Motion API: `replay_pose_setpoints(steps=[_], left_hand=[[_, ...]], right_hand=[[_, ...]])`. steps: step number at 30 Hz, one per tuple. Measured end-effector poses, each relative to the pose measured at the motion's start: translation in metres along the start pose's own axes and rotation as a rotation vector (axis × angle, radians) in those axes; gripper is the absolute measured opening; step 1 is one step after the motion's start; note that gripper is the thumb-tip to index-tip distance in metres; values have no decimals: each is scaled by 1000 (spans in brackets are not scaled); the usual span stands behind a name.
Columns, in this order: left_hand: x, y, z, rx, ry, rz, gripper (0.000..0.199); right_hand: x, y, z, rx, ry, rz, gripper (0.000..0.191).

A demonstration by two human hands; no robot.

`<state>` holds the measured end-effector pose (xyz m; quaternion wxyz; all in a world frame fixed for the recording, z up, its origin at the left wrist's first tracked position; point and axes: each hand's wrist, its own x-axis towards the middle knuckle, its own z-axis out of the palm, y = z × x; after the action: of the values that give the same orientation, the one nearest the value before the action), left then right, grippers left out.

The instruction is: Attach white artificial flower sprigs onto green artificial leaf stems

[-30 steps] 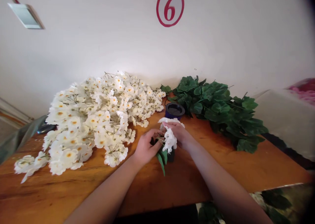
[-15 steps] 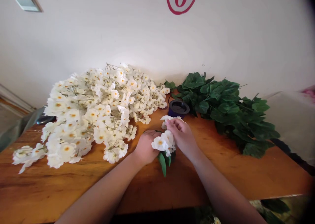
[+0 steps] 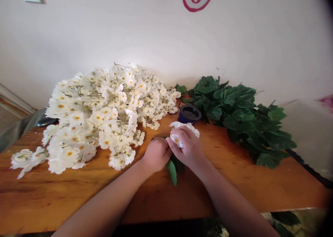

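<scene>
1. We see two bare hands close together above the wooden surface [image 3: 273, 190]. The left grip [image 3: 156, 155] is curled tight, and the right grip [image 3: 187, 147] presses its fingers on the white petals. Together they seem to hold a small flower bunch [image 3: 184, 127], but the stems inside are hidden.
2. The bunch lies between the two grips, with its petals showing just ahead of the right grip. A green leaf [image 3: 171, 172] hangs below the left grip. Under the grips is a dark object [image 3: 179, 164]; we cannot tell what it is.
3. We judge the bunch to be light and soft. The petals can crush or bend easily, so the better place to take hold is the thin stems below them.
4. Just ahead of the right grip stands a dark blue pot [image 3: 189, 113]. To the left of the left grip is a large pile of white flowers [image 3: 99, 119], and to the right of the right grip is a pile of green leaves [image 3: 240, 122].
5. Bare wood shows between the grips and the near edge, so we judge there is room for moving on this side.
</scene>
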<state>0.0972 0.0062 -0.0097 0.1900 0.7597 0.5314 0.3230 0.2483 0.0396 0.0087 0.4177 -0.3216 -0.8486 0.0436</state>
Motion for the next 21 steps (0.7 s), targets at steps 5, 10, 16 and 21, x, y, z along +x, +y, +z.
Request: replay_pose_setpoints(steps=[5,10,16,21], left_hand=[[0,3,-2,-21,-19,83,28],[0,0,0,15,-3,83,31],[0,2,-2,63,-3,57,34],[0,3,-3,48,-31,22,31]], right_hand=[[-1,4,-2,55,133,31,18],[-4,10,-1,107,122,47,12],[3,5,-3,126,166,156,25],[40,16,-39,29,347,296,37]])
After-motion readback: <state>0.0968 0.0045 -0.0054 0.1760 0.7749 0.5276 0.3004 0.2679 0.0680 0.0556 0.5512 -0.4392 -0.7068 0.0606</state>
